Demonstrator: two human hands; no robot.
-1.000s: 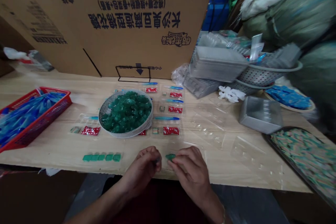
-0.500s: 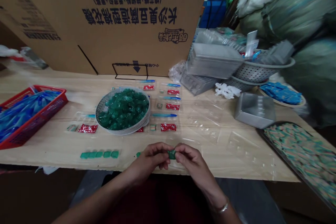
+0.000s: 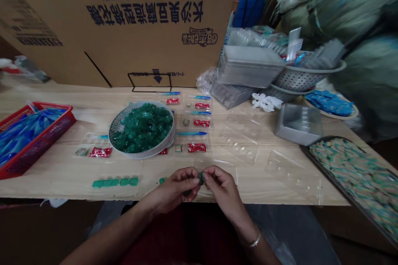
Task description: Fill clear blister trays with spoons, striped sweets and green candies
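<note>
The person's left hand [image 3: 172, 189] and right hand [image 3: 222, 188] meet over the near edge of the pale wood-grain bench [image 3: 56, 187], their fingers [image 3: 194, 181] curled and pinching a small green piece [image 3: 201, 179] between them. The fingertips hide most of it, so its exact shape cannot be made out, though it looks glossy and translucent. Just left of the left hand, a second green piece [image 3: 161, 180] is partly cut off by that hand. Further left lies a neat row of flat green squares [image 3: 115, 181], set close together on clear plastic. Far of the hands, a round perforated metal sieve [image 3: 157, 152] is heaped with faceted green pieces [image 3: 141, 128], and its rim covers part of a clear blister tray [image 3: 239, 140] area holding red sachets [image 3: 196, 147] and slim blue sticks [image 3: 192, 133]. A red mesh basket [image 3: 52, 130] of blue packets sits at the left. At the right, a dark tray [image 3: 323, 165] holds multicoloured pieces, too blurred to identify, and runs out of frame.
</note>
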